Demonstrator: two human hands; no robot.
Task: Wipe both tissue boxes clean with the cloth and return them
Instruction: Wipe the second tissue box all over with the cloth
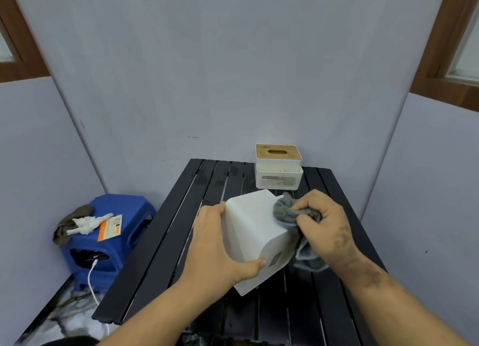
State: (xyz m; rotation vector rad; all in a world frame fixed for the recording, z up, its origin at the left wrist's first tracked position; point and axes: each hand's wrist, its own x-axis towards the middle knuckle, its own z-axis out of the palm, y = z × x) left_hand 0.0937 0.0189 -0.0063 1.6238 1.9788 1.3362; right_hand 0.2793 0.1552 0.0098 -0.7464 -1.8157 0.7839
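A plain white tissue box [252,231] is held tilted above the black slatted table [160,247]. My left hand [220,249] grips its left side, thumb across the lower face. My right hand [324,224] is closed on a grey cloth [286,212] and presses it against the box's upper right face; the rest of the cloth hangs below the hand. A second tissue box [278,169], white with a wooden slotted lid, stands upright at the table's far edge, apart from both hands.
A blue plastic stool [116,239] stands on the floor left of the table, with crumpled tissue, an orange-and-white packet and a brown rag on top. A white cable [92,281] runs from a device inside it. Grey panels enclose the table.
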